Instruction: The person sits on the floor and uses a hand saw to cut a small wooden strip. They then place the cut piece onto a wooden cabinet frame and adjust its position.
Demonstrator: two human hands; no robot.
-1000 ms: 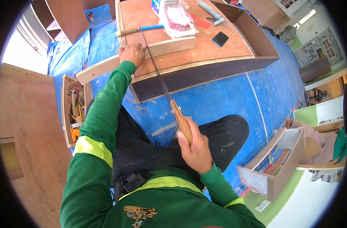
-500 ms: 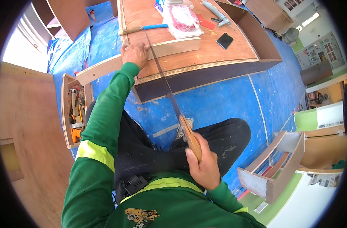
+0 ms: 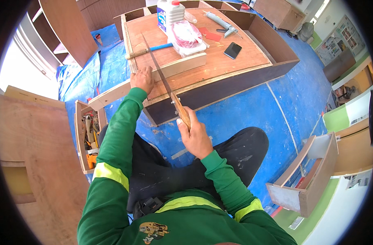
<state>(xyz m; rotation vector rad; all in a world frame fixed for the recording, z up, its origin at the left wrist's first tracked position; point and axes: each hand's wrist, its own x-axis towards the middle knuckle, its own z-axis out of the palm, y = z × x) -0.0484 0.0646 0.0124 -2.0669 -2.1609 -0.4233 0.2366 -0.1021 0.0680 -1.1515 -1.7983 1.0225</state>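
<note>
My right hand (image 3: 195, 135) is wrapped around the wooden handle of a handsaw (image 3: 161, 74). Its long blade slants away to the left, crossing the wooden strip (image 3: 184, 64) just right of my left hand (image 3: 142, 79). That hand grips the strip, fingers over its top edge, beside the blade. The strip lies on the plywood cabinet panel (image 3: 219, 65), its left end jutting past the panel's edge. A hammer (image 3: 161, 47) with a blue grip lies beyond, partly behind the blade. How deep the blade sits in the strip I cannot tell.
On the panel are a plastic jug (image 3: 176, 13), a bagged container (image 3: 186, 36), a caulking gun (image 3: 221, 23) and a phone (image 3: 232, 50). A tool box (image 3: 79, 134) stands left, beside a large wood board (image 3: 43, 143). A wooden drawer frame (image 3: 303, 177) is at right. Blue sheeting (image 3: 243, 106) covers the floor.
My right hand has pushed the handsaw forward and left, so more blade reaches beyond the strip. My left hand keeps its hold on the strip. The whole view has shifted slightly.
</note>
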